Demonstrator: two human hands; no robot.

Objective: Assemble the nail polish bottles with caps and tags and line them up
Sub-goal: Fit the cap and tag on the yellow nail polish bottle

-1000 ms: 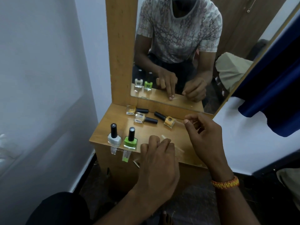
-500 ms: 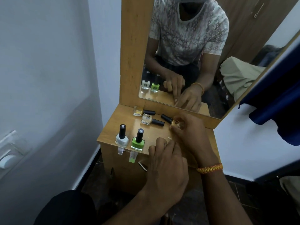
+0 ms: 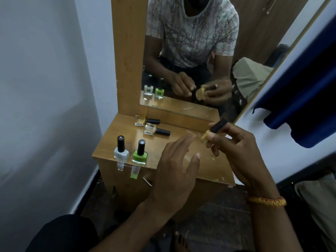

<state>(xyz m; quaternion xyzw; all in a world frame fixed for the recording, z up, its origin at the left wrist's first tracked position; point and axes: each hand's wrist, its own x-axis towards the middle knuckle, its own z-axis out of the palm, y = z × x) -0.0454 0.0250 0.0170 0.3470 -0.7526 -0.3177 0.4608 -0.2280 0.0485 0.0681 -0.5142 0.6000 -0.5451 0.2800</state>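
Observation:
My right hand [image 3: 236,151] grips a yellow nail polish bottle [image 3: 205,136] with a black cap, held tilted above the wooden shelf [image 3: 109,142]. My left hand [image 3: 174,170] hovers beside it with relaxed fingers and the thumb apart. A clear tag strip [image 3: 193,133] shows at its fingertips; whether it is held is unclear. A white bottle [image 3: 121,151] and a green bottle [image 3: 140,154] stand capped at the shelf's front left edge, each with a tag hanging below. Two pale yellow bottles [image 3: 145,121] [image 3: 154,130] lie on their sides at the back.
A mirror [image 3: 181,51] in a wooden frame rises behind the shelf and reflects the bottles and hands. A white wall [image 3: 45,88] is close on the left. Blue cloth [image 3: 309,106] hangs at the right. The shelf's front edge drops to a dark floor.
My right hand took the yellow bottle off the back of the shelf and lifted it toward me. My left hand rose off the shelf surface.

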